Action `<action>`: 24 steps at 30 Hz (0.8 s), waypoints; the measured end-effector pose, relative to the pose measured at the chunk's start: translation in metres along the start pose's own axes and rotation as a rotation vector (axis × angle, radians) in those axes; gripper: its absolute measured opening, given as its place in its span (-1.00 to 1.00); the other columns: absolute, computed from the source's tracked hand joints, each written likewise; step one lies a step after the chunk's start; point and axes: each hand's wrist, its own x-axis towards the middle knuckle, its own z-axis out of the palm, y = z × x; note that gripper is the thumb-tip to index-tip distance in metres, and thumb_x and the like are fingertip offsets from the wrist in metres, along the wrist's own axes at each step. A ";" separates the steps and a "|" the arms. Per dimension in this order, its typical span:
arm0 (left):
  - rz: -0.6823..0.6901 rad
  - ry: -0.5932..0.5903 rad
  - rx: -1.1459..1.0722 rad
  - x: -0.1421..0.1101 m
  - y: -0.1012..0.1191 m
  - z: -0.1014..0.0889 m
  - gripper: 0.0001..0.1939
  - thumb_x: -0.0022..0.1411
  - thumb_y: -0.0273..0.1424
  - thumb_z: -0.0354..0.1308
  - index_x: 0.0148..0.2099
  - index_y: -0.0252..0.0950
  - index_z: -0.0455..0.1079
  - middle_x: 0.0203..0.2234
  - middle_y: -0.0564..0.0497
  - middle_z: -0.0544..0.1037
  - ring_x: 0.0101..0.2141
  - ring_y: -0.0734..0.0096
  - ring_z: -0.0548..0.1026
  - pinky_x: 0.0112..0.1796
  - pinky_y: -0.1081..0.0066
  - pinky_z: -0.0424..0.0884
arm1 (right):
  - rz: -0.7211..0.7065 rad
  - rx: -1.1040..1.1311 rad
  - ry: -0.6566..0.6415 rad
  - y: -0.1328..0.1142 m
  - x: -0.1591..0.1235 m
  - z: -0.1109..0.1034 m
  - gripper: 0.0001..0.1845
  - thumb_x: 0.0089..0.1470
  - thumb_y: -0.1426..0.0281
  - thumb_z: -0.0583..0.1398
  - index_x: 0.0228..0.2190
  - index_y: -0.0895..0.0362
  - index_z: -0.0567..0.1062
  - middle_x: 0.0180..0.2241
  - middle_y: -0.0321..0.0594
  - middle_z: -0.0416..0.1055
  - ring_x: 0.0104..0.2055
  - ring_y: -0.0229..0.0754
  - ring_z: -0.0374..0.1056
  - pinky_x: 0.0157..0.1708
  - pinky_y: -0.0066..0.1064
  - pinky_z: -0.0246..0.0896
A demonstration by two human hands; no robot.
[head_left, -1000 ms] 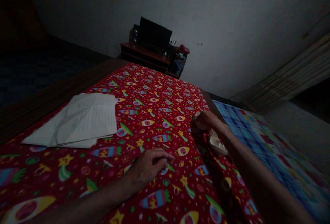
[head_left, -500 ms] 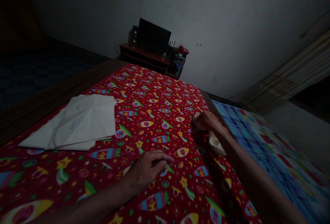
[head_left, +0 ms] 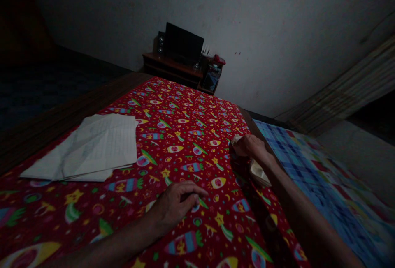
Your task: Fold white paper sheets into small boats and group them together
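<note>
Right hand at a pale wad near the table's right edge.
Its fingers curl over the wad; their hold cannot be told. The left hand, loosely open, holds nothing; papers lie near the left edge.

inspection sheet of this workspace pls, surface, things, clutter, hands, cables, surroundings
Surface: red cloth, patterned, brown edges both sides
Things: pale item near the right edge; small pale stack close by
Clutter: overlapping paper sheets at left
Hands: left hand curled over the red cloth, nothing visible in it; right hand at the pale item, grip unclear
Cables: nothing seen for certain, dim
Surroundings: monitor on a desk ahead; blue checked sheet at right
</note>
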 end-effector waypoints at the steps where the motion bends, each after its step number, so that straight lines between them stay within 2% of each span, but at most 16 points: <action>1: -0.001 -0.001 0.001 0.000 -0.001 0.000 -0.74 0.17 -0.44 0.00 -0.21 -0.24 0.51 -0.37 0.03 0.52 -0.41 0.49 0.45 -0.36 0.53 0.33 | -0.002 -0.005 0.003 -0.001 0.001 0.000 -0.75 0.17 0.42 0.07 -0.19 0.30 0.46 -0.19 0.10 0.42 -0.14 -0.08 0.38 -0.22 -0.40 0.24; 5: 0.001 -0.001 0.001 -0.001 -0.001 0.001 -0.74 0.18 -0.43 0.00 -0.21 -0.25 0.51 -0.37 0.03 0.52 -0.41 0.49 0.45 -0.36 0.54 0.32 | -0.006 -0.017 0.003 -0.005 0.005 -0.001 -0.72 0.17 0.47 0.02 -0.20 0.29 0.47 -0.22 0.10 0.45 -0.14 -0.07 0.41 -0.26 -0.44 0.23; 10: -0.008 -0.002 -0.013 -0.001 -0.001 0.001 -0.75 0.18 -0.43 0.00 -0.21 -0.25 0.51 -0.37 0.03 0.52 -0.42 0.50 0.45 -0.38 0.55 0.32 | -0.012 -0.022 -0.020 -0.005 0.012 0.001 -0.71 0.14 0.44 0.05 -0.19 0.30 0.49 -0.26 0.11 0.47 -0.16 -0.07 0.43 -0.27 -0.45 0.23; 17: 0.001 -0.013 -0.016 0.000 -0.001 0.001 -0.74 0.17 -0.45 0.00 -0.21 -0.25 0.51 -0.36 0.03 0.53 -0.41 0.49 0.45 -0.37 0.54 0.33 | -0.027 0.000 -0.108 -0.006 0.022 -0.002 -0.71 0.16 0.42 0.04 -0.24 0.27 0.52 -0.25 0.06 0.48 -0.17 -0.05 0.43 -0.31 -0.44 0.24; 21: 0.009 -0.005 -0.006 -0.001 -0.002 0.001 -0.75 0.18 -0.43 0.01 -0.22 -0.25 0.52 -0.38 0.02 0.52 -0.41 0.48 0.45 -0.37 0.53 0.33 | -0.065 0.024 -0.147 -0.008 0.028 -0.002 -0.72 0.18 0.32 0.10 -0.14 0.21 0.44 -0.13 -0.09 0.39 -0.14 -0.10 0.37 -0.22 -0.29 0.30; 24: 0.007 -0.006 0.004 -0.002 -0.002 0.001 -0.74 0.18 -0.42 0.00 -0.21 -0.24 0.52 -0.38 0.02 0.53 -0.42 0.48 0.45 -0.38 0.53 0.33 | -0.117 0.055 -0.096 -0.009 0.032 -0.001 -0.65 0.16 0.26 0.13 -0.05 0.17 0.36 -0.05 -0.16 0.31 -0.10 -0.11 0.32 -0.14 -0.17 0.30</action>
